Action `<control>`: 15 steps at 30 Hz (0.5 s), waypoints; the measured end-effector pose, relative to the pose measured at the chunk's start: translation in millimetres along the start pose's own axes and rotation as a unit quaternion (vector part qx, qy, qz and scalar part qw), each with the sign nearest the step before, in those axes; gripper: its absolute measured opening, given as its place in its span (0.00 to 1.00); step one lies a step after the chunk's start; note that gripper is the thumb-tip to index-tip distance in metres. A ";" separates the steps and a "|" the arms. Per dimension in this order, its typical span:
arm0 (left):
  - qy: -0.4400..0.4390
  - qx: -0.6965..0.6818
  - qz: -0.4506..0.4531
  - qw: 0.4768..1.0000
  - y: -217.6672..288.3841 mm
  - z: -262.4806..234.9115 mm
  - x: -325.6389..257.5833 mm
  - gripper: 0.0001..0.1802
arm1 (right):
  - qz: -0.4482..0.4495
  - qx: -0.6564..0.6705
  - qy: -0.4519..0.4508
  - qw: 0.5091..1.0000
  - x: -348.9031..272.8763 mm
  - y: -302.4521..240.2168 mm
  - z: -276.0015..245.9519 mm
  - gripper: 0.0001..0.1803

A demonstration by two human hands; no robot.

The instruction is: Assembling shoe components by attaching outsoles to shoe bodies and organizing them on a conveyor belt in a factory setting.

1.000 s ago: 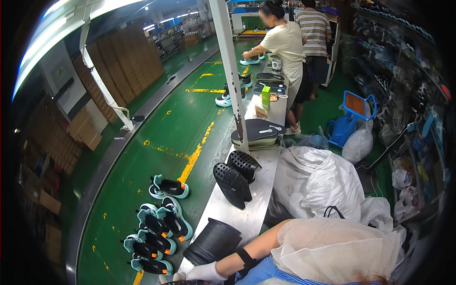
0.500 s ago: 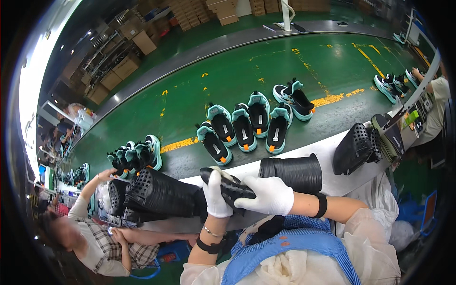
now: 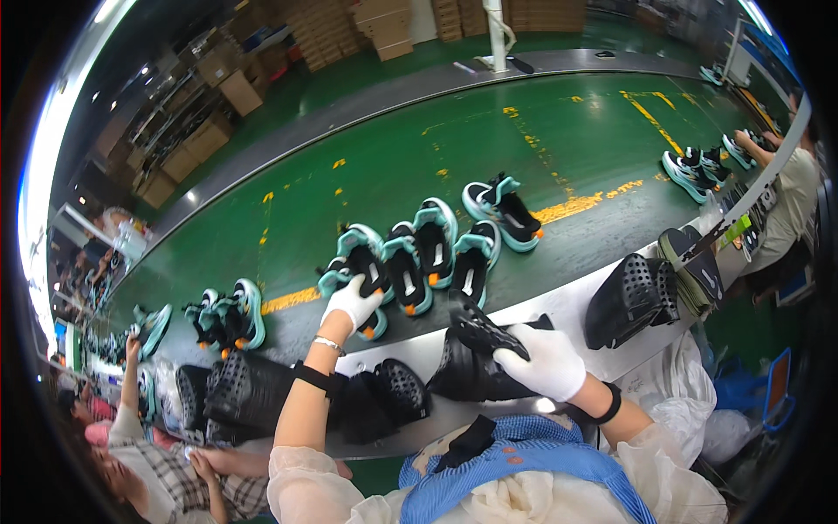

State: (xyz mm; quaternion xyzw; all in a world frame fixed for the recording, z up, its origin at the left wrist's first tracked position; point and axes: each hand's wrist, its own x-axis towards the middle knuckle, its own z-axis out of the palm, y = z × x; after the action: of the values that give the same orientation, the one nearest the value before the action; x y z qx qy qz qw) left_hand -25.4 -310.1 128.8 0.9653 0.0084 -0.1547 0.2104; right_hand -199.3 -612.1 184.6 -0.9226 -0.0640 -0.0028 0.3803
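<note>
Our left hand (image 3: pixel 351 301) (white glove) reaches onto the near edge of the green conveyor (image 3: pixel 541 140), fingers closing on a teal sneaker (image 3: pixel 353 262). Our right hand (image 3: pixel 546 360) grips a black perforated insole (image 3: pixel 480 330) over the steel bench (image 3: pixel 572 301).
</note>
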 end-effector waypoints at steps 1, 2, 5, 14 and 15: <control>-0.026 0.019 0.013 0.999 -9.3 8.3 12.9 0.37 | 0.015 0.005 0.025 1.000 -5.0 7.0 -5.6 0.15; -0.039 0.019 0.018 0.999 -13.8 17.7 25.9 0.36 | 0.027 0.010 0.046 0.999 -10.2 16.5 -13.6 0.15; -0.045 0.042 0.037 0.997 3.6 30.4 42.1 0.31 | 0.124 0.050 0.035 0.990 -23.2 19.7 -48.6 0.15; 0.004 -0.034 0.151 0.988 25.6 51.8 34.0 0.14 | 0.147 0.084 0.109 0.980 -34.9 55.6 -35.3 0.19; -0.005 -0.032 0.165 0.986 39.1 58.1 36.7 0.14 | 0.151 0.065 0.102 0.981 -34.1 50.3 -39.0 0.19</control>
State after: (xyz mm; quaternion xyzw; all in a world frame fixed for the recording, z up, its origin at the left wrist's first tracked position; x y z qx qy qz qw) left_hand -4.5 -371.3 83.3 0.9455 -0.1465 -0.1220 0.2639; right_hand -225.4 -678.8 175.2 -0.8897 0.1153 -0.0355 0.4404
